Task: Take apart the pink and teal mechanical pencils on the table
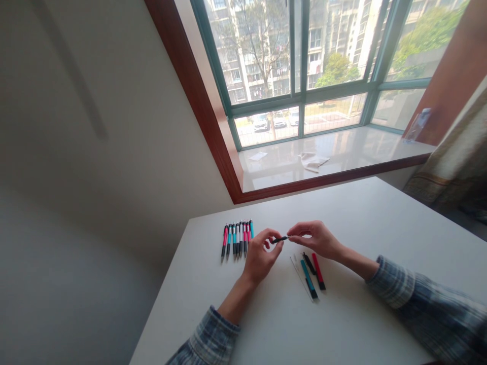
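Observation:
My left hand (262, 256) is closed in a pinch on a short black pen part (279, 240), held almost level above the table. At the part's light-coloured tip, the thumb and fingers of my right hand (314, 237) are pressed together on that end. Below the hands lie loose pen pieces: a teal barrel (308, 279), a red barrel (318, 272), a black piece (309, 263) and a thin whitish refill (300, 278). Just left of my left hand, several assembled click pens (235, 241) lie side by side in pink, teal and white with black grips.
The white table (213, 314) meets the wall at the left and a wood-framed window bay (327, 177) at the back. On the sill lie a crumpled cloth (312, 161) and a paper (258, 156), with a clear bottle (417, 124) farther right. A curtain (441, 167) hangs at the right.

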Available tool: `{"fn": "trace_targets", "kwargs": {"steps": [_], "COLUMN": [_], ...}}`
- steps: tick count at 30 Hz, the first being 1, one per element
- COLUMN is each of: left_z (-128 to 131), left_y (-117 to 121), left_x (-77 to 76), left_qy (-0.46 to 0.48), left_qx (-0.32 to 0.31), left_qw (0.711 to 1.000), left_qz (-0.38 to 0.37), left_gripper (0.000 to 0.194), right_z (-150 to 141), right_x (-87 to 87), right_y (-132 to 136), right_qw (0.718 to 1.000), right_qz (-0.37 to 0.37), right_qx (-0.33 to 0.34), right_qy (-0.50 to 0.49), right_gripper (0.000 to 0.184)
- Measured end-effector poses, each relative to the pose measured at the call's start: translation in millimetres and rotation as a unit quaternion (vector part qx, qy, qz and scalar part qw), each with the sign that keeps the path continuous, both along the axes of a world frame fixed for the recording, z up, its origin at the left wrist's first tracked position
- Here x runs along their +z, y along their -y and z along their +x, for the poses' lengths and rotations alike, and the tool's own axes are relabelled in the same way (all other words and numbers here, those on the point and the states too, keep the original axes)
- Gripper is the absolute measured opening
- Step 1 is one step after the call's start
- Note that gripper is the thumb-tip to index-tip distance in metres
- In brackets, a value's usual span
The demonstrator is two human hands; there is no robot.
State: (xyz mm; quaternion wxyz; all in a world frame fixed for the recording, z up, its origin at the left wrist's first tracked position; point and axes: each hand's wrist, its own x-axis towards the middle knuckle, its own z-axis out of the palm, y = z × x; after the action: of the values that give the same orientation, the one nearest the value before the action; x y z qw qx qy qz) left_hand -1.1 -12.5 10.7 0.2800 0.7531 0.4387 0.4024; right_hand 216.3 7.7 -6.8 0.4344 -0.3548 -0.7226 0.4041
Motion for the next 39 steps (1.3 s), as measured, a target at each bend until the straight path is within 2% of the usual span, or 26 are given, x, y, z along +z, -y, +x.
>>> {"fn": "trace_targets", "kwargs": {"steps": [2,4,6,13,17,21,25,36,39], "left_z": [0.7,1.4,1.6,1.2,1.0,1.4,1.8,1.9,1.6], "left_y": [0.1,0.4,0.6,-0.7,-1.0,-0.2,0.4,-0.6,-0.9], "left_x": [-0.5,-1.0,-1.3,-1.4,-1.9,-1.2,0.1,-0.4,-1.5], "left_qy": [-0.003,-0.006,-0.008,-0.011,-0.016,-0.012,-0.007,-0.010,-0.009], "left_qx": [-0.003,-0.004,-0.004,-0.005,-0.004,-0.007,-0.009,-0.011,-0.008], "left_qw": [1.000,1.000,1.000,1.000,1.000,1.000,1.000,1.000,1.000], "left_qz": [0.004,0.007,0.009,0.008,0.007,0.005,0.003,0.004,0.003], "left_gripper": [0.003,0.003,0.004,0.005,0.005,0.006,0.006,0.006,0.005], "right_z": [1.3,2.8,3.6,2.9,3.6,4.8,5.4,5.7,5.3], "right_x": [1.5,3.1,4.8,10.9,11.6,11.7,11.8,10.8,8.7], "right_y": [0.5,0.7,1.0,4.5,3.8,2.7,2.6,2.5,2.0], "right_qw": [0.998,0.992,0.990,0.991,0.987,0.988,0.985,0.985,0.983], "right_qz": [0.026,0.038,0.038,0.072,0.078,0.079,0.085,0.089,0.090], "right_qx": [-0.021,-0.034,-0.032,0.005,-0.003,-0.007,-0.003,0.000,-0.002], "right_qy": [0.062,0.116,0.135,0.115,0.142,0.136,0.151,0.147,0.157], "right_gripper": [0.026,0.034,0.038,0.021,0.028,0.024,0.032,0.028,0.035]}}
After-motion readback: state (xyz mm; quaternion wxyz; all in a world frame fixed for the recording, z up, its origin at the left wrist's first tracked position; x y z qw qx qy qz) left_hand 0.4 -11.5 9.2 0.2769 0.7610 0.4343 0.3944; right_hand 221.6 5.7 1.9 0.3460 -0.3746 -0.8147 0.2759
